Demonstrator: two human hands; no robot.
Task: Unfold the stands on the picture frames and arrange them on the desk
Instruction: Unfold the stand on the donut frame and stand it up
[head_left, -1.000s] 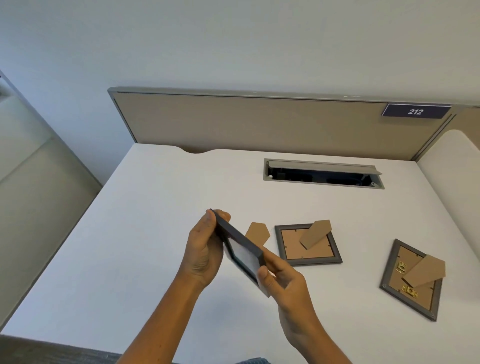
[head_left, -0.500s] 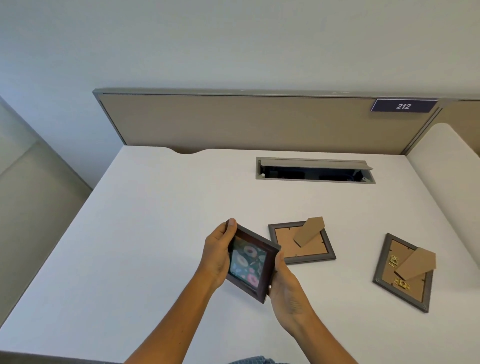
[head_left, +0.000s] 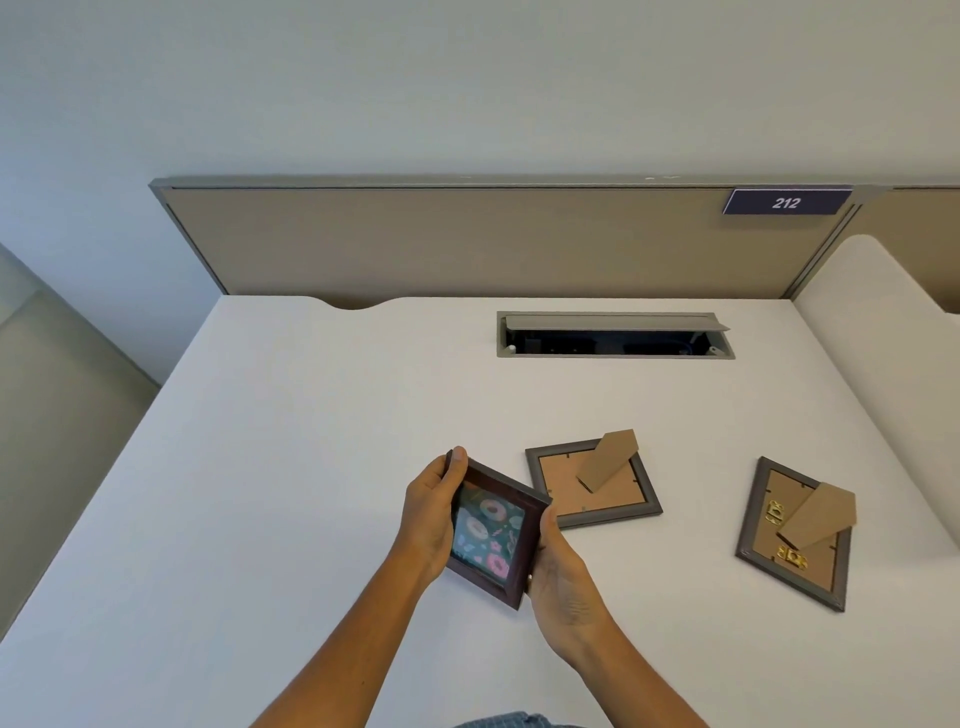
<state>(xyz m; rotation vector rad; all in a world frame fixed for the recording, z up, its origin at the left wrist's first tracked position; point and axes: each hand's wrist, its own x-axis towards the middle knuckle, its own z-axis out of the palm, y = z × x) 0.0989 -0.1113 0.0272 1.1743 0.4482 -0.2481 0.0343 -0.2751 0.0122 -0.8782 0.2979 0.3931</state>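
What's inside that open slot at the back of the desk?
The slot has its grey lid tipped up. Inside is a dark cavity with a few small fittings near both ends, too dim to identify. The lid hides the rear part, and the bottom cannot be seen.

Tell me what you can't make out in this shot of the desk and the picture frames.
- Head view: the back and stand of the dark frame face away; the left hand and right hand cover its edges.
- The pictures in the middle grey frame and the right grey frame are hidden; both lie face down.
- Inside of the cable tray: too dark, partly under its flap.
- Both forearms are cut off by the bottom edge.
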